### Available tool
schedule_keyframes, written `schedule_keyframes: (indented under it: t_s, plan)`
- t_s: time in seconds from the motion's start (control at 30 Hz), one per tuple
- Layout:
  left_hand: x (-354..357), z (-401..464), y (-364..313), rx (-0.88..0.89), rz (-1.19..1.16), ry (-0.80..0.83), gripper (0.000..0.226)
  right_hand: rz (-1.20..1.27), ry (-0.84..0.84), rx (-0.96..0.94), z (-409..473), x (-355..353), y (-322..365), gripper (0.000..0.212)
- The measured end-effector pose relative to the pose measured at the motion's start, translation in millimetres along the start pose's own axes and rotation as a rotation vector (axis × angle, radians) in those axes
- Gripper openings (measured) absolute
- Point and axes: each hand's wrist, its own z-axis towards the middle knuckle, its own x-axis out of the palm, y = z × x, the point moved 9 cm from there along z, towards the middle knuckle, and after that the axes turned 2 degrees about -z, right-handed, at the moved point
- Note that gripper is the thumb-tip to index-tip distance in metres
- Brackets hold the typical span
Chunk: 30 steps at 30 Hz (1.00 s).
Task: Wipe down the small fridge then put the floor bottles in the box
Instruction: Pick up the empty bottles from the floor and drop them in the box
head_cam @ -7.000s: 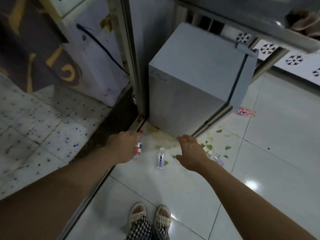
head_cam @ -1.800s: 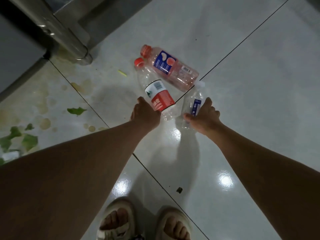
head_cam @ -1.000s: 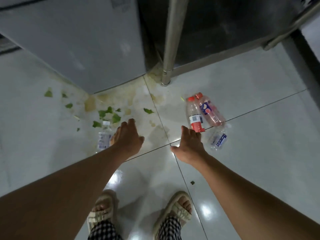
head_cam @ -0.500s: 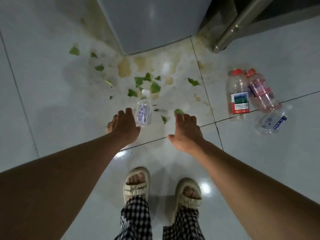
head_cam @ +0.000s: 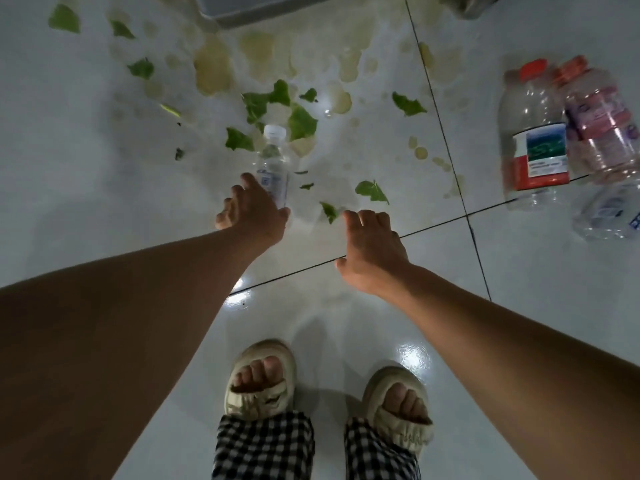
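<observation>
**Q:** Where does the small clear bottle lie, and how should it handle?

**A:** On its side on the tiled floor, white cap pointing away from the person, among torn green leaves and yellowish spill stains; it looks empty or nearly so, hence light, thin-walled and easily dented (and possibly slick, given the wet patches around it); the labelled mid-body is the sensible place to take hold.

**Q:** What of the hands?

**A:** The left hand reaches over the bottle's base end, fingers loosely spread and at or just beside the label, not visibly closed round it; the right hand hovers near, fingers relaxed, holding nothing.

**Q:** And further out?

**A:** Well apart at the right: a red-labelled bottle, a pink-tinted bottle touching it, and a crumpled clear bottle; the fridge base lies at the top edge; no box is in view.
</observation>
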Motion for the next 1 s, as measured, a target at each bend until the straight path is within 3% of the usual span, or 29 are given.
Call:
schedule_keyframes:
  t_s: [0.23,0.73,1.0]
  plan:
    - [-0.3,-6.1,-16.0,0.001,-0.069,-0.010,0.082,0.074,-0.060,0.065,-13.9,-4.3,-34.8,0.061]
    - [-48.9,-135.1,-181.9,0.384,0.057,0.089,0.062,0.303,-0.235,0.434,-130.4,-101.8,-170.0,0.060]
    - [-7.5,-133.0,-241.6,0.431,0.121,0.083,0.057,0.322,-0.350,0.524,-92.3,-118.2,-260.3,0.067]
